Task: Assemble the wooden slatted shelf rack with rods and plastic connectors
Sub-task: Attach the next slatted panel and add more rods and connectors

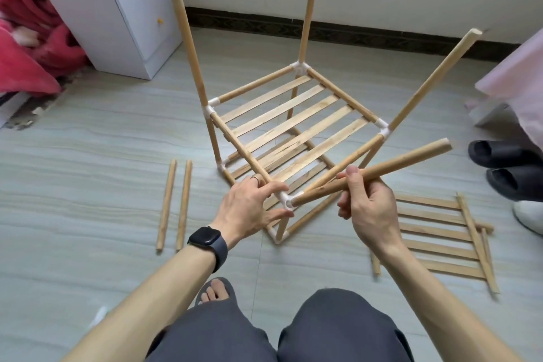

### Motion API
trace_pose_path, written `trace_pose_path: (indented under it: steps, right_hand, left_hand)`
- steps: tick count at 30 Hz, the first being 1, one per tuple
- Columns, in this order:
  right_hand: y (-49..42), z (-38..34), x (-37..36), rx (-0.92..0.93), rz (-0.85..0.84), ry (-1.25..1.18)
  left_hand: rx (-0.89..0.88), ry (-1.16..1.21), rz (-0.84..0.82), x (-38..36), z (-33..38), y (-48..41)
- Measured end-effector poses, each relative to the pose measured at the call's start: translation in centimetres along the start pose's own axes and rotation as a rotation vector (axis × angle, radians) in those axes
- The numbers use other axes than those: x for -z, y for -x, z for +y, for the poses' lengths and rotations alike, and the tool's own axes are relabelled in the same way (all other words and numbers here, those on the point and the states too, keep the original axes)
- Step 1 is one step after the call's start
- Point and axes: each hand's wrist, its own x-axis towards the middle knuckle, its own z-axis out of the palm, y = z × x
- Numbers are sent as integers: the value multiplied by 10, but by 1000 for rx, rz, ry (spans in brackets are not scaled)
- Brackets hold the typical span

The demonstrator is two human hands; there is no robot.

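Note:
The wooden rack (282, 114) stands on the floor with two slatted tiers, white plastic connectors at the corners and three rods rising from the upper tier. My left hand (249, 209) grips the near corner connector (286, 200). My right hand (367, 203) holds a thick wooden rod (405, 161), tilted up to the right, its lower end touching that connector. A loose slatted panel (440, 241) lies flat at the right. Two thin rods (174, 203) lie side by side on the floor at the left.
A white drawer cabinet (117, 9) and a red blanket (29, 47) are at the back left. Dark slippers (511, 167) and a pink cloth (523, 67) sit at the right edge. My knees and one foot (217, 291) are at the bottom.

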Motion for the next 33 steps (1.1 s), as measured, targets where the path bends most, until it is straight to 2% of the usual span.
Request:
trace_pose_path:
  steps: [5, 9, 13, 15, 17, 21, 27, 33]
  right_hand:
    - [-7, 8, -1, 15, 4, 39]
    - [-9, 12, -2, 84, -20, 219]
    - [-7, 0, -5, 331, -68, 348]
    - [-6, -11, -10, 488, -128, 451]
    - [-8, -20, -19, 568, -208, 547]
    - [-17, -28, -38, 562, -288, 607]
    - [-24, -28, -39, 500, -304, 560]
    - [-25, -29, -44, 413, -358, 553]
  left_hand:
    - [-9, -13, 1, 1, 1, 1]
    - [-15, -12, 2, 2, 3, 2]
    - [-45, -23, 27, 2, 1, 1]
    - [-62, -45, 52, 0, 0, -1]
    - [-80, -55, 94, -2, -1, -2]
    - [-133, -52, 160, -3, -1, -5]
    - [-127, -150, 49, 3, 0, -7]
    - [-110, -160, 72, 11, -1, -6]
